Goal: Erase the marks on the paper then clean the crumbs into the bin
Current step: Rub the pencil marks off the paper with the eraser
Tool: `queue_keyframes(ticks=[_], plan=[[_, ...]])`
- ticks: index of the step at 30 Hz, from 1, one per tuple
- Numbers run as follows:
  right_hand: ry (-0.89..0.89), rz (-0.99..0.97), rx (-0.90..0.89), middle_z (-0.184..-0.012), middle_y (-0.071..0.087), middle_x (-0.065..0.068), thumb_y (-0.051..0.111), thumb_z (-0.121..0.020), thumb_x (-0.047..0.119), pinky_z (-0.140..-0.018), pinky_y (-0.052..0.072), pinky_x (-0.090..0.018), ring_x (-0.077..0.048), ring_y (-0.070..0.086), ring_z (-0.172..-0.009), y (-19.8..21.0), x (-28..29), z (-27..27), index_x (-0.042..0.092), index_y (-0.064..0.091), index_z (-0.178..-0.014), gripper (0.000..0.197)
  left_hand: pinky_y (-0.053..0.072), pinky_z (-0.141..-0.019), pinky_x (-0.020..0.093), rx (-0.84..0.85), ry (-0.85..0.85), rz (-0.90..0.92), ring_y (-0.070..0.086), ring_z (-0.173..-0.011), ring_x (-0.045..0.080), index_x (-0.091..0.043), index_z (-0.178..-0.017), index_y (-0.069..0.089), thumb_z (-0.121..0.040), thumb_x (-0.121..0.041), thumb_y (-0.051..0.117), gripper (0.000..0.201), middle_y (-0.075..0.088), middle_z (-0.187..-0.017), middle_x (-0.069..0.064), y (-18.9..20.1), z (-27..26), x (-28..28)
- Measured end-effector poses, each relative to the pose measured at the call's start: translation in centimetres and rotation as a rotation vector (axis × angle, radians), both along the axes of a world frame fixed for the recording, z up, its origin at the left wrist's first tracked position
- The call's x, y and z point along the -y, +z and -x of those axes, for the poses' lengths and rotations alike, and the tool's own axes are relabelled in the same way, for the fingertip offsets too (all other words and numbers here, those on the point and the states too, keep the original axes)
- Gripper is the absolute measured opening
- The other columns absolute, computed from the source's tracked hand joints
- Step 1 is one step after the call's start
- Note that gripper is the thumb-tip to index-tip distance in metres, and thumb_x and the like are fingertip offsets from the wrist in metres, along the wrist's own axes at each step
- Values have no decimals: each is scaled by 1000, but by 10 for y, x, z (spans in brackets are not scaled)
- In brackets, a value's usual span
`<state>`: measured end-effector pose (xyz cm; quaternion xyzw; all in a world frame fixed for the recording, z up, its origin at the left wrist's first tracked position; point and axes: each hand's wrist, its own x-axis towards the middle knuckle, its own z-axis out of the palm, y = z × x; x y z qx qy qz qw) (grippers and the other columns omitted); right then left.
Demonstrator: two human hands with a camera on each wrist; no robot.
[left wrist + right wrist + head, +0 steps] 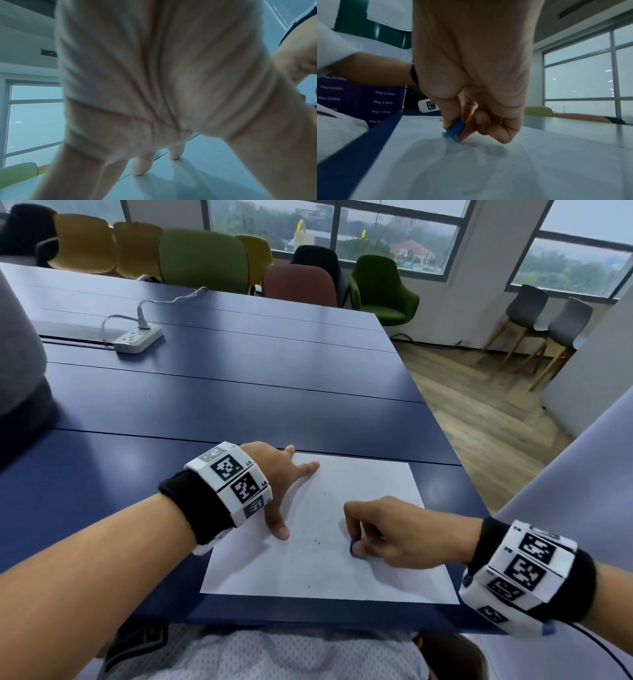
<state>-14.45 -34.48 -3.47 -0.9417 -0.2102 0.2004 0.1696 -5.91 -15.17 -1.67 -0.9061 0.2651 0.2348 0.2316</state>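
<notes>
A white sheet of paper (pixel 322 570) lies near the front edge of the blue table (pixel 212 405). My left hand (pixel 284 484) is spread flat on the paper's left part, with straight fingertips (pixel 139 171) pressing down on it. My right hand (pixel 370 535) pinches a small blue eraser (pixel 353 546) between thumb and fingers, its lower end touching the paper; the right wrist view shows the eraser (pixel 456 128) held upright on the sheet. Small dark crumbs (pixel 318 541) are scattered on the paper between the two hands. No bin is in view.
A white power strip (pixel 137 338) with a cable lies at the table's far left. Several chairs (pixel 205 260) line the far side. A grey shape (pixel 17 354) sits at the left edge. The table's right edge drops to a wooden floor (pixel 479 412).
</notes>
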Motion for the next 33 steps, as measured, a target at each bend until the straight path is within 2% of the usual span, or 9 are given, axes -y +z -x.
queue_keyframes(ticks=[5, 9, 13, 17, 22, 24, 26, 29, 33], plan=[[-114, 11, 69, -61, 50, 12, 63, -89, 25, -53, 34, -14, -2, 48, -55, 3, 8, -9, 20, 53, -85, 12, 45, -84, 35, 2, 5, 12, 46, -134, 27, -45, -151, -15, -60, -72, 77, 132, -10, -164, 1, 1, 1, 0], [-18, -5, 65, -70, 53, 7, 63, -89, 23, -54, 37, -17, -7, 47, -61, 0, 5, 12, 24, 48, -84, 15, 41, -79, 32, 5, -7, 12, 48, -133, 26, -45, -151, -14, -61, -71, 77, 131, -9, -164, 0, 2, 1, -1], [-122, -14, 180, -85, 51, 12, 62, -90, 29, -68, 42, -21, -9, 49, -77, -1, 13, 36, 31, 47, -82, 17, 47, -92, 36, -18, -6, 18, 44, -135, 25, -47, -150, -15, -58, -74, 76, 132, -10, -164, -2, 5, -2, -2], [-254, -48, 288, -95, 49, 15, 56, -94, 28, -80, 43, -23, -7, 48, -88, -6, 19, 72, 28, 47, -90, 10, 46, -97, 39, -36, -8, 1, 40, -138, 24, -48, -149, -16, -55, -79, 73, 133, -10, -164, -5, 7, -5, -3], [-352, -165, 304, -106, 54, 18, 56, -94, 27, -85, 45, -23, -6, 52, -101, -21, 22, 93, 36, 41, -88, 19, 39, -107, 44, -68, 23, -5, 31, -144, 24, -45, -150, -15, -52, -84, 69, 136, -14, -163, -7, 10, -8, -7], [-382, -199, 317, -110, 55, 17, 58, -93, 26, -87, 44, -21, -5, 52, -107, -27, 22, 96, 39, 40, -86, 23, 35, -111, 46, -84, 41, 0, 27, -146, 25, -40, -152, -14, -49, -92, 61, 137, -17, -162, -5, 8, -7, -12], [-406, -226, 327, -113, 55, 19, 59, -93, 24, -89, 40, -15, -1, 49, -110, -30, 22, 100, 37, 41, -87, 23, 28, -115, 51, -69, 45, 47, 18, -148, 30, -34, -153, -15, -48, -99, 43, 137, -24, -160, -3, 5, 0, -13], [-443, -273, 342, -117, 52, 26, 59, -93, 21, -88, 39, -9, 6, 47, -112, -36, 21, 102, 35, 44, -87, 21, 11, -117, 59, -21, -183, 163, -11, -149, 35, -34, -152, -20, -66, -93, 21, 112, -34, -156, 0, -8, 30, -8], [-457, -320, 349, -117, 52, 30, 60, -91, 16, -86, 34, -1, 14, 45, -114, -45, 22, 103, 35, 43, -85, 26, -11, -117, 55, -126, -590, 278, -28, -145, 27, -33, -152, -21, -85, -80, 22, 92, -35, -155, 2, -30, 84, 8]])
